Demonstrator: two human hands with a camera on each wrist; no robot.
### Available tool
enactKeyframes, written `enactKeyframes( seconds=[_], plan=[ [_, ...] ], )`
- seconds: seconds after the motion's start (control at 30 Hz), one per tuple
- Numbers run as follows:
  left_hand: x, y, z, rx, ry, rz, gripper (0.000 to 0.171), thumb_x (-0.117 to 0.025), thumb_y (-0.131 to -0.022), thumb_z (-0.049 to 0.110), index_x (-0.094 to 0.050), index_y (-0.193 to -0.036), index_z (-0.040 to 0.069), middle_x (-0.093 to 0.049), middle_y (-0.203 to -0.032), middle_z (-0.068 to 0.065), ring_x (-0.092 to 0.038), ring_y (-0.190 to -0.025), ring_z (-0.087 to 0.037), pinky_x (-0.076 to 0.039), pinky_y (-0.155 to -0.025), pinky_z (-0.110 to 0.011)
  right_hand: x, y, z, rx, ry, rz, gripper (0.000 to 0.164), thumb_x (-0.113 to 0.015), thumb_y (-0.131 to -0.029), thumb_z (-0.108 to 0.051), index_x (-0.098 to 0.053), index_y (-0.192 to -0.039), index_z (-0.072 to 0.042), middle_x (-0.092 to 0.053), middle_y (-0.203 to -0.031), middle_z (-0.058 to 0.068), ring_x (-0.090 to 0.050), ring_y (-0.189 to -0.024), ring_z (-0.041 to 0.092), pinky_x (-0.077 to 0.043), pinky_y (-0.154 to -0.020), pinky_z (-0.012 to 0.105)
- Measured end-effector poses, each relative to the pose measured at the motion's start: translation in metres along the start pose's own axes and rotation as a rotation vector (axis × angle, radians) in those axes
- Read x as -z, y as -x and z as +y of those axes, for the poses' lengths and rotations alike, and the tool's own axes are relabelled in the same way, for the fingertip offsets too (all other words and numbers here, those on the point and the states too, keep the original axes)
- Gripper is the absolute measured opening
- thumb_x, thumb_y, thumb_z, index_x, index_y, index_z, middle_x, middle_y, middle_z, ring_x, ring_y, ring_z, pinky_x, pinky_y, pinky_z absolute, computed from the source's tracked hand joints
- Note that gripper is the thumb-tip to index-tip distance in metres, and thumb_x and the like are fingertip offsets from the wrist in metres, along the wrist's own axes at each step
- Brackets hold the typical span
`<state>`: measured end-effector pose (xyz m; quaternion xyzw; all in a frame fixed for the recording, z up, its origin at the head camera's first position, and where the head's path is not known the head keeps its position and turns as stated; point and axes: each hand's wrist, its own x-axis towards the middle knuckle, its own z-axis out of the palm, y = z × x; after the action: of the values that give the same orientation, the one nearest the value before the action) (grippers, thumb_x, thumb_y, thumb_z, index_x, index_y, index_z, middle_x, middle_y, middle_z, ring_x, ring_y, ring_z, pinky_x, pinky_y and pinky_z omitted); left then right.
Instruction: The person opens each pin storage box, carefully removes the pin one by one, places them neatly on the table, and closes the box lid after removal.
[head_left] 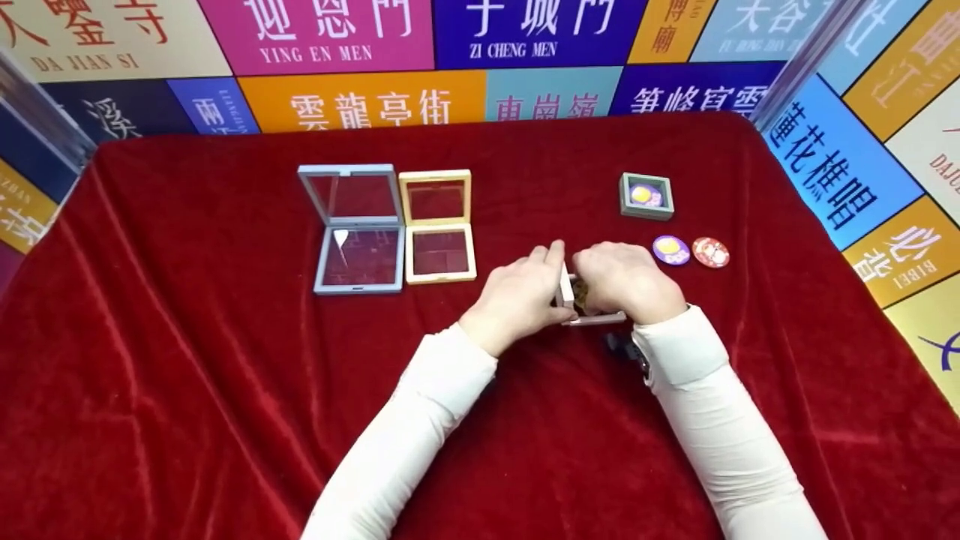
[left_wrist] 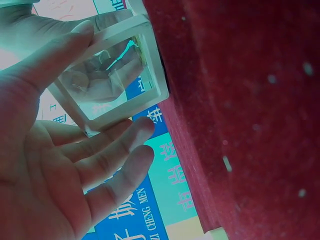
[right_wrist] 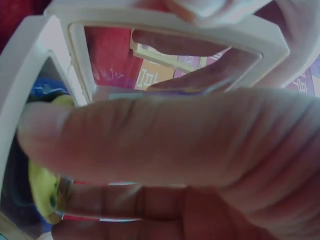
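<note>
My left hand (head_left: 525,292) holds one half of a small white hinged display frame (left_wrist: 112,116) by its edge, thumb on the near side. This half stands upright and has a clear film window. The other half (head_left: 600,320) lies low near the table, at an angle to it. In the right wrist view, the thumb of my right hand (head_left: 626,277) reaches across a small yellow and dark piece (right_wrist: 44,192) at the lower half, with fingers behind it. The piece is mostly hidden, so its kind is unclear.
An open blue display frame (head_left: 322,259) and an open cream one (head_left: 474,255) stand to the left. Toward the right is a grey-green frame (head_left: 646,214) with a badge inside, near a purple badge (head_left: 670,250) and a red badge (head_left: 710,253). Red velvet cloth (head_left: 225,420) covers the table.
</note>
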<state>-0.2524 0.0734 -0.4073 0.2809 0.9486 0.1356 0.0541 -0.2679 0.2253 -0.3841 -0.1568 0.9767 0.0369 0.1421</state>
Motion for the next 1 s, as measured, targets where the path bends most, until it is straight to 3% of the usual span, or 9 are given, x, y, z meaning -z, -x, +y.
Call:
enactKeyframes(
  seconds=[0.17,0.37,0.73,1.0],
  plan=[
    [0.000,0.000,0.000,0.010,-0.020,-0.005,0.092,-0.072,-0.079,0.047,-0.029,-0.147,0.005,-0.051,-0.138,-0.009,-0.060,-0.115,-0.024,-0.054,-0.087,-0.040,0.001,0.002,0.016,0.059,-0.124,-0.050,0.017,-0.070,-0.061,-0.010,-0.066,-0.077,-0.012,-0.064,-0.074,0.004,-0.055,-0.069,0.021,-0.043,-0.058,0.033],
    [0.003,0.000,0.002,0.018,-0.027,-0.022,0.092,-0.071,-0.080,0.048,-0.028,-0.148,0.005,-0.049,-0.141,-0.009,-0.058,-0.119,-0.023,-0.053,-0.090,-0.039,0.006,0.008,0.045,0.062,-0.253,-0.089,0.030,-0.076,-0.065,-0.012,-0.068,-0.094,-0.009,-0.068,-0.085,0.006,-0.059,-0.077,0.020,-0.047,-0.070,0.036],
    [0.003,-0.001,0.003,0.048,-0.012,-0.078,0.093,-0.070,-0.081,0.049,-0.024,-0.150,0.007,-0.041,-0.150,-0.010,-0.048,-0.132,-0.024,-0.047,-0.100,-0.041,0.004,0.037,0.120,-0.144,-0.426,-0.048,0.034,-0.073,-0.077,-0.018,-0.063,-0.105,-0.003,-0.064,-0.099,0.013,-0.055,-0.089,0.025,-0.041,-0.073,0.033],
    [0.002,0.000,0.002,0.040,-0.004,-0.060,0.093,-0.071,-0.080,0.049,-0.025,-0.150,0.007,-0.043,-0.147,-0.010,-0.052,-0.129,-0.023,-0.049,-0.097,-0.040,0.000,0.066,0.164,-0.257,-0.480,-0.034,0.040,-0.070,-0.082,-0.020,-0.059,-0.112,0.003,-0.064,-0.106,0.022,-0.054,-0.090,0.028,-0.043,-0.068,0.029]
  ],
)
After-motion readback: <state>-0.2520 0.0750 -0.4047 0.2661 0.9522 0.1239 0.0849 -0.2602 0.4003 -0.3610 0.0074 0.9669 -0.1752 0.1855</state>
